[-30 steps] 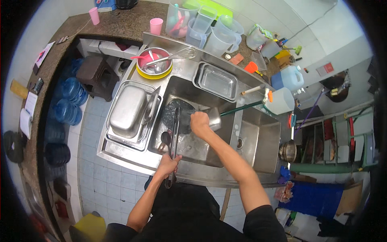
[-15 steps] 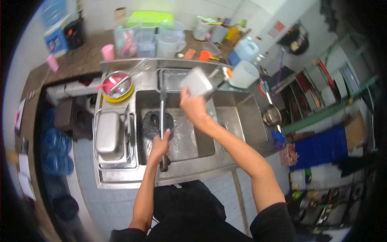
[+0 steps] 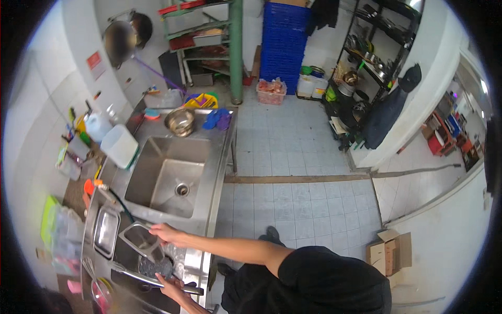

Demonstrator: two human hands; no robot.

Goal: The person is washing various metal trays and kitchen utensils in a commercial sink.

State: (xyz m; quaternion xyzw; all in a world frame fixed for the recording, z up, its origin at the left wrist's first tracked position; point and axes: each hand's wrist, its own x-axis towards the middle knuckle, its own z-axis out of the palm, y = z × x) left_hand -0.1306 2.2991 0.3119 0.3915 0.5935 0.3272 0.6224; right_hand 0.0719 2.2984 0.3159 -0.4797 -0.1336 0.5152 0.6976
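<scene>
My right hand (image 3: 167, 233) grips the rim of a small rectangular metal food pan (image 3: 132, 234), held tilted above the near sink basin (image 3: 121, 255). Below it, my left hand (image 3: 172, 289) is closed on a long, slim metal tool with a dark handle (image 3: 193, 289). That tool lies crosswise over the basin; its exact kind I cannot make out. A dark round thing (image 3: 156, 267) rests in the basin under the pan. Beside the basin sits another shallow metal pan (image 3: 107, 230).
Further along is a second sink basin (image 3: 180, 170), with a metal bowl (image 3: 180, 121) and blue-purple gloves (image 3: 217, 119) behind it. A white plastic container (image 3: 119, 146) stands on the counter's left. Blue crates (image 3: 284, 44) are stacked at the back; an open cardboard box (image 3: 389, 252) lies right.
My view has swung to the right, so the sinks now lie at the left. The metal pan has come lower, nearer the basin. Both hands keep their holds.
</scene>
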